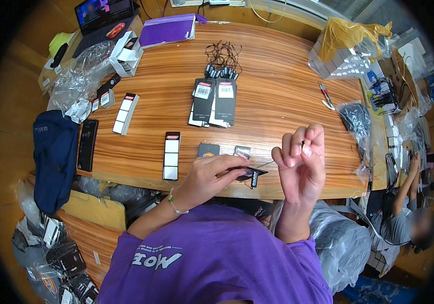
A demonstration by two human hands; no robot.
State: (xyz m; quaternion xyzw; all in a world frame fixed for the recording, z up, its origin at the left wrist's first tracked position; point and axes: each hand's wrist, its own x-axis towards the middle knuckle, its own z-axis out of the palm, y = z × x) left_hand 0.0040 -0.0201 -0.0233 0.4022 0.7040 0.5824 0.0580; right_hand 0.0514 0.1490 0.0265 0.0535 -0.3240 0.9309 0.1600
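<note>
At the near edge of the wooden surface [277, 101], the left hand [208, 178] grips a dark tag [250, 174] while the right hand [302, 161] pinches its thin string [303, 145], and a small stack of finished-looking tags [213, 101] suggests the work is only partly done.

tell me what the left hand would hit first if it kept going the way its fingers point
Most likely the right hand: the left hand pinches a black tag whose thin string runs toward it. Depth is unclear, so it might pass below.
</note>
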